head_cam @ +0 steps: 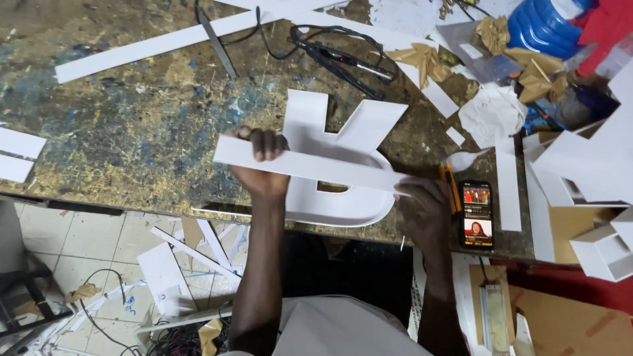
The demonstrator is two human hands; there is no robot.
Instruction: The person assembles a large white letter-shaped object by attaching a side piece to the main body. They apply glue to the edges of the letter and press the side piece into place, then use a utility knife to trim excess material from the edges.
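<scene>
White strip [310,165] held flat between both hands, running left to right and dipping slightly toward the right, just over the near edge of the workbench [132,132]. Left hand [260,165] clamps its left end: fingers curled over the top edge, thumb side underneath. Right hand [425,207] closes on the right end, fingers wrapped around the tip; exact finger contact there is partly hidden.

Directly under the strip: a large white 3D block letter [343,132] lying flat on the bench, its rounded part toward the near edge, two arms pointing far. The strip crosses over the letter's middle; can't tell whether it touches it.

Right of the right hand: an orange-handled cutter [450,184], then a phone [477,214] with its screen lit, lying flat near the bench edge. A narrow white offcut [508,184] sits just right of the phone. Further right: more white box-shaped letter parts [593,165].

Far side: a long white strip [171,43] lying diagonally, a metal ruler [217,43] crossing it, a black corded tool [343,59] beyond the letter. Far right: crumpled brown paper [425,59], crumpled white paper [491,112], a blue ribbed bottle [544,26].

Bench top is scarred and paint-stained. On the tiled floor [79,237] to the near left: white scraps [178,264] and cables.
</scene>
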